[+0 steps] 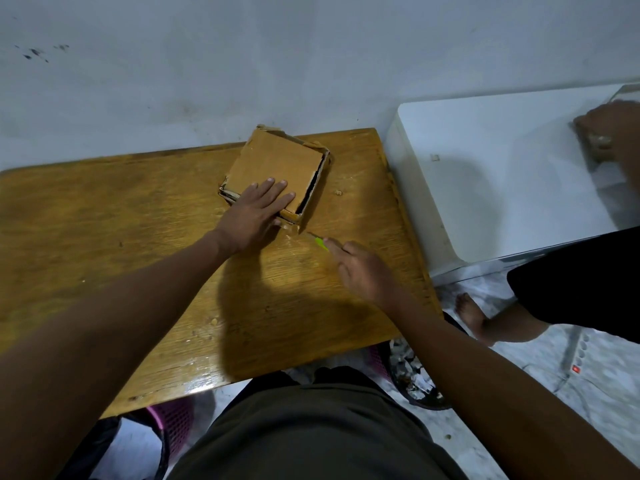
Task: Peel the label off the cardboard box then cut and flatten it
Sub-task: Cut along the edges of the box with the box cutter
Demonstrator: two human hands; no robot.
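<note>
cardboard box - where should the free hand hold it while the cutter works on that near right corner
Best pressed flat on the top panel of the cardboard box, coming from the near left, as the left hand does. The box lies low and flat on the wooden table, so downward pressure should pin it. That probably keeps fingers clear of the green cutter in the right hand at the near right corner.

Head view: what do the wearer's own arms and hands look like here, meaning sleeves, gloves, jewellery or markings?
Both arms are bare along the whole length in view; no sleeve edge shows. The left hand and right hand wear no gloves, and no ring, watch or bracelet is visible on either. No markings can be made out. The ringed hand at the right edge is another person's.
</note>
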